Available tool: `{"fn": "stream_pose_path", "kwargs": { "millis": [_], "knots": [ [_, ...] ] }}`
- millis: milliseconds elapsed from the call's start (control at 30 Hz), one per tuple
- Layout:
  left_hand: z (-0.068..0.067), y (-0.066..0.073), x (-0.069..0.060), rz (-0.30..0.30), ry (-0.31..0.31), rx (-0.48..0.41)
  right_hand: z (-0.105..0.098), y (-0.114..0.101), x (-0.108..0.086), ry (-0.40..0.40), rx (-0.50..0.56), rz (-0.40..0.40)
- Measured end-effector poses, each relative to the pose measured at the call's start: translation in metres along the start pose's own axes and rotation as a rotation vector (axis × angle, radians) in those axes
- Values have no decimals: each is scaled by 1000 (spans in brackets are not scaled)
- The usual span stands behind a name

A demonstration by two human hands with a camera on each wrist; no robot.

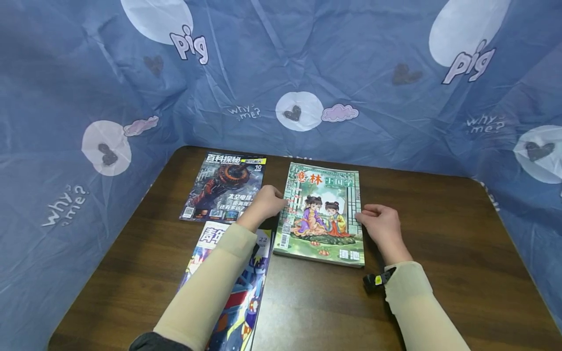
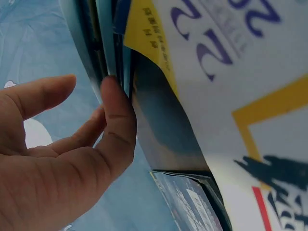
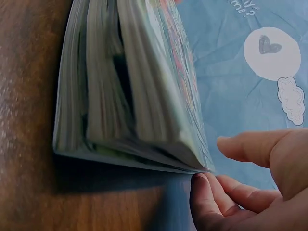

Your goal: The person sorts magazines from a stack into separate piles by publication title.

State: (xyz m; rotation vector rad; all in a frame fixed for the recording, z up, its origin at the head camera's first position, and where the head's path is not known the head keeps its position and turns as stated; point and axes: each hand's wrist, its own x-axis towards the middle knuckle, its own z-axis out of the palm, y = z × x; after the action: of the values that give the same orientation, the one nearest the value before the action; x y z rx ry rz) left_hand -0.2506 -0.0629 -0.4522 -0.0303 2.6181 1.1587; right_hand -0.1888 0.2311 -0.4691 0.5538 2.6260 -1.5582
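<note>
A stack of magazines, with a green cover showing two cartoon children on top, lies near the middle of the table. At its left side is my left hand; in the left wrist view a fingertip touches the stacked spines, while the thumb stays apart from them. My right hand is at the stack's right edge. Seen from the right wrist, its fingertips touch the lower corner of the page edges, with the thumb raised off the cover. Neither hand pinches the stack.
Left of the stack lies a dark magazine with a red machine on its cover. Nearer, a colourful magazine is partly covered by my left forearm. A blue patterned cloth surrounds the brown wooden table.
</note>
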Motion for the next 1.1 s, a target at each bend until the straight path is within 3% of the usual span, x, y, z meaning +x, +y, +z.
{"fn": "stream_pose_path", "kwargs": {
  "millis": [367, 867, 1100],
  "knots": [
    [7, -6, 9, -29, -25, -86, 2, 3, 1, -22, -22, 14],
    [4, -3, 7, -33, -90, -268, 2, 1, 2, -16, -33, 11],
    [1, 2, 0, -81, -182, -397, -1, 0, 3, -31, -36, -2]
  ]
}}
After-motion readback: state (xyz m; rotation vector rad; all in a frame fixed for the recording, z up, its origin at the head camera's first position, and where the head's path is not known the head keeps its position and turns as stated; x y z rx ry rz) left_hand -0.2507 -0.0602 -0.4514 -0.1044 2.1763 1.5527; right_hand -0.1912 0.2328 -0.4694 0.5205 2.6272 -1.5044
